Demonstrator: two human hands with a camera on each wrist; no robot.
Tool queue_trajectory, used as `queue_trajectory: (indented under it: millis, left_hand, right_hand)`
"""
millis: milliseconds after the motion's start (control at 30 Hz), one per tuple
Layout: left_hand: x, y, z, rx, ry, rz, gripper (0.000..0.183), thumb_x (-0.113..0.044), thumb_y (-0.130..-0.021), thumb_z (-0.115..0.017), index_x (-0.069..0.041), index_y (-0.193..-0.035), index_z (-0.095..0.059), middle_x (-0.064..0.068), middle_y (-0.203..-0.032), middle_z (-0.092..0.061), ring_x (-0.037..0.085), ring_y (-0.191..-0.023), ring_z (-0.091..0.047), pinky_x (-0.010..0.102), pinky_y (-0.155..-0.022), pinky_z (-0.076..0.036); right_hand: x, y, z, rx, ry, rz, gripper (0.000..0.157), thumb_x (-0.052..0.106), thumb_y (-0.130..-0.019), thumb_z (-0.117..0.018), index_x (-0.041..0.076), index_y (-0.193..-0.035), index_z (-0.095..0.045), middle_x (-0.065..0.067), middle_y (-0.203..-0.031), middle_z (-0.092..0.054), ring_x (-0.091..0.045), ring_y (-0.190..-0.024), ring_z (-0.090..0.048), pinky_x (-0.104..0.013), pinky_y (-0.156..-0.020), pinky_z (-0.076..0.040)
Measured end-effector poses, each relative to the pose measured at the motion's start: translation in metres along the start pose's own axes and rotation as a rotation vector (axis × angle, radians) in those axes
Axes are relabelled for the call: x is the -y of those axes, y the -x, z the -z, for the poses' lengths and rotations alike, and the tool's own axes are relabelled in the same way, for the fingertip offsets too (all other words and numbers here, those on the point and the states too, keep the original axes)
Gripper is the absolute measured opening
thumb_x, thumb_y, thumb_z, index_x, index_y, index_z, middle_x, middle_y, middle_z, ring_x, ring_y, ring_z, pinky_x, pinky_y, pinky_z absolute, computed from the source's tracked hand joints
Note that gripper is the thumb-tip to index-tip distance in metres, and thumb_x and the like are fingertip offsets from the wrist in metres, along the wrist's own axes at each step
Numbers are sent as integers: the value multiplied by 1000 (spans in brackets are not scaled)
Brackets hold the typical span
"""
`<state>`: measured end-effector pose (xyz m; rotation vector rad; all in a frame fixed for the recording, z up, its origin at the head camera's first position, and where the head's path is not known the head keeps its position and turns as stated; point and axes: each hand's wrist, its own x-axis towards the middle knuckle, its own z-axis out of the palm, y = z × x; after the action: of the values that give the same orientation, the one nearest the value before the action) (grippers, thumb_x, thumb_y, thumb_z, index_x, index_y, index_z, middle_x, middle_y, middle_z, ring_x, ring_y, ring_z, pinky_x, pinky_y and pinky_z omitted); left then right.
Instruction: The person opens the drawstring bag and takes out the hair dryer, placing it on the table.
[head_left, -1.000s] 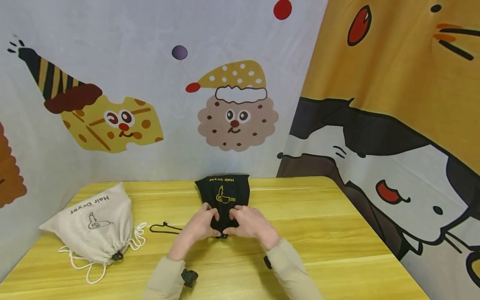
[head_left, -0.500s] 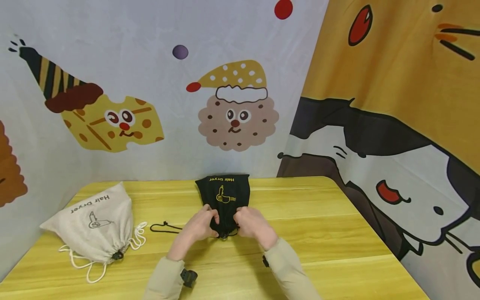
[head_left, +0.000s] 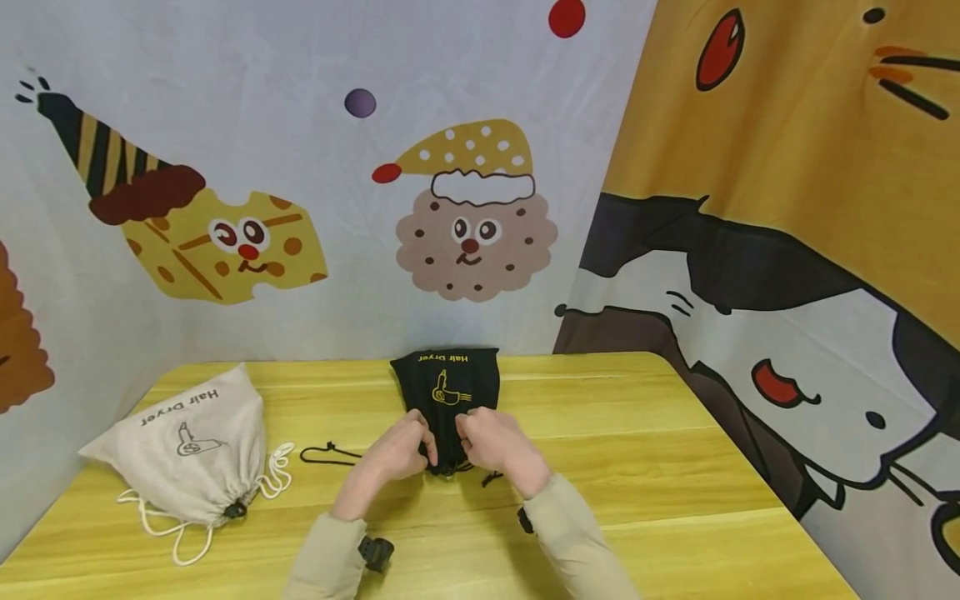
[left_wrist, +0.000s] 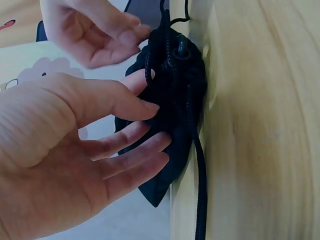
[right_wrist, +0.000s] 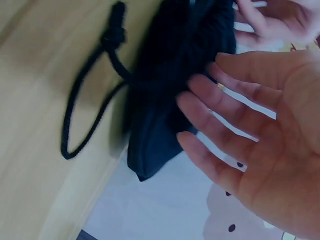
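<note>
Pale cartoon-printed backdrop rose behind the far edge of a yellow wood-grain tabletop. We found the black drawstring cloth bag with yellow lettering at the middle of that edge, gathered mouth toward the near edge; we judged it turned so to keep its cords within reach. It lay between the hands: left hand at its left flank, right hand at its right. We saw both with fingers loosely extended, grasping nothing, perhaps to steady the gathers; exact contact we could not confirm. Its black cord trailed toward the left edge, near which we noted a cream drawstring bag, presumably placed there for elbow room.
</note>
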<state>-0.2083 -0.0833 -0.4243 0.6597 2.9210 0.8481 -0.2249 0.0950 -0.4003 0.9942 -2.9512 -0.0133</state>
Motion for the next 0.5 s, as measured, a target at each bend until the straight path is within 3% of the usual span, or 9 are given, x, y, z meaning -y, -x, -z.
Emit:
queue_trajectory:
  millis: [67, 167, 300, 500]
  left_hand:
    - [-1, 0, -1, -9, -12, 5, 24, 11, -67, -65, -13, -65, -67, 7, -99, -55, 23, -100, -55, 35, -79, -50]
    - [-3, -1, -2, -19, -39, 23, 20, 4, -69, -74, -11, -72, -61, 6, -92, -52, 20, -85, -53, 34, -73, -48]
    - [-6, -2, -4, -30, -75, 56, 35, -7, -65, -85, -10, -81, -54, 5, -85, -46, 18, -72, -46, 33, -67, -45]
    - [-8, -4, -9, -80, -163, 64, 44, -21, -60, -89, -12, -81, -52, 3, -80, -45, 16, -67, -46, 32, -59, -44]
  right_hand:
    - [1, -2, -4, -42, 25, 9, 13, 19, -84, -70, 16, -79, -59, 3, -71, -53, -9, -63, -51, -19, -51, -38]
    - [3, -3, -8, -40, 64, -2, 21, 27, -78, -76, 17, -84, -59, 4, -75, -54, -11, -67, -55, -22, -54, -44]
    - [4, -4, -12, -44, 109, -6, 29, 33, -74, -80, 17, -90, -60, 2, -80, -58, -15, -73, -59, -27, -61, -52]
    - [1, -5, -19, -115, 123, 21, 28, 30, -71, -82, 17, -86, -62, 2, -77, -60, -13, -70, -60, -25, -59, -51]
